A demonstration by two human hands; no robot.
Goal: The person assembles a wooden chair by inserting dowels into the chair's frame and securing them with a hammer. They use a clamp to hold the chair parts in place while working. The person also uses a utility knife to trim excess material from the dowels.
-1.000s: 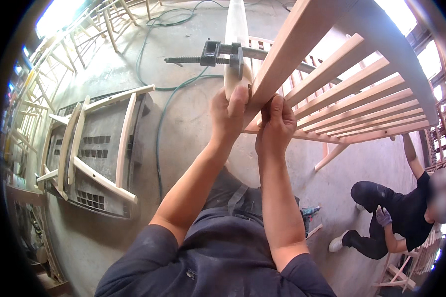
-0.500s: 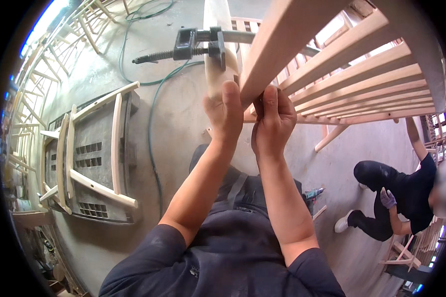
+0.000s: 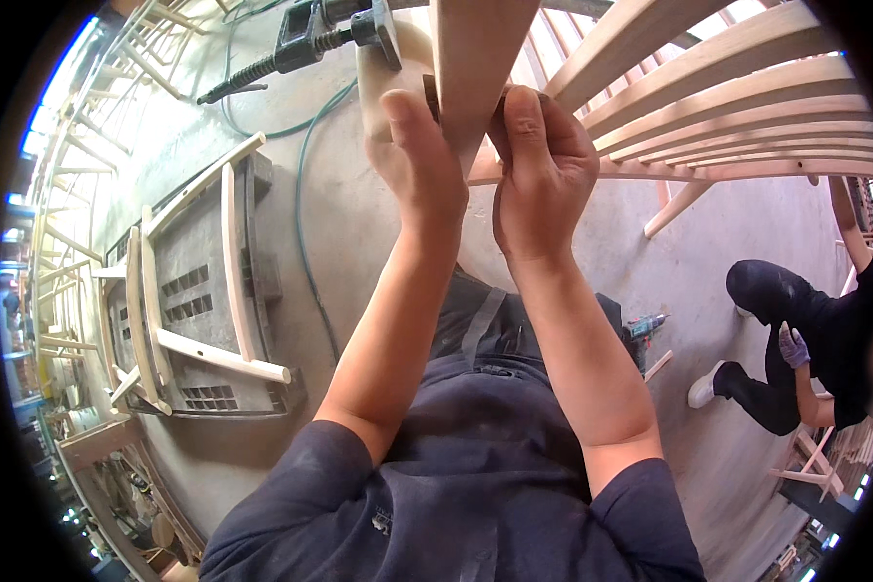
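Note:
In front of me is a pale wooden slatted piece of furniture (image 3: 689, 78), held up at chest height. My right hand (image 3: 545, 179) pinches a thin dark strip (image 3: 500, 118), maybe sandpaper, beside a thick wooden rail (image 3: 477, 63). On the rail's other side my left hand (image 3: 422, 165) is closed, thumb up, with a dark edge of the strip showing by it; its fingertips are hidden. Just left of the rail stands a pale rounded post (image 3: 378, 92). A black bar clamp (image 3: 306, 44) with a threaded screw grips near its top.
At left, wooden frame parts (image 3: 225, 356) lie on a dark plastic pallet (image 3: 189, 286). A green hose (image 3: 306, 204) crosses the floor. Stacked wooden frames (image 3: 68, 194) line the far left. A power drill (image 3: 645, 327) is at right, near a crouching co-worker (image 3: 795, 339) who touches the furniture.
The view has shifted, so the furniture and clamp sit higher and the co-worker farther right. Both hands stay at the rail, slightly farther apart.

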